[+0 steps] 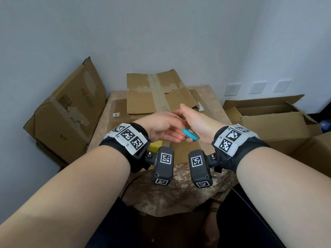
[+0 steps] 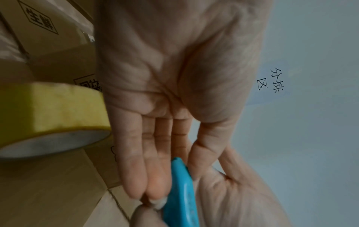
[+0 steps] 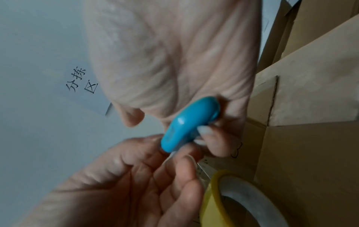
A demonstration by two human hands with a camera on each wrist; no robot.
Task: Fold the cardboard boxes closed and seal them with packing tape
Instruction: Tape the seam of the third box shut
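Both hands meet above a closed cardboard box (image 1: 186, 153) on the table. My right hand (image 1: 195, 122) holds a small blue cutter (image 1: 190, 134), its fingers curled round the body (image 3: 188, 124). My left hand (image 1: 176, 135) pinches the cutter's tip (image 2: 180, 192) between thumb and nearly straight fingers. A yellow packing tape roll (image 2: 48, 110) lies on the box just beneath the left hand, mostly hidden in the head view (image 1: 156, 144) and visible at the lower right of the right wrist view (image 3: 213, 207). A torn, flattened carton (image 1: 143, 97) rests on the far part of the box.
The table wears a floral cloth (image 1: 179, 190). A taped carton (image 1: 68, 111) leans against the wall at left. An open box (image 1: 272, 122) with raised flaps stands at right. A cable (image 1: 231, 187) hangs off the table's near edge.
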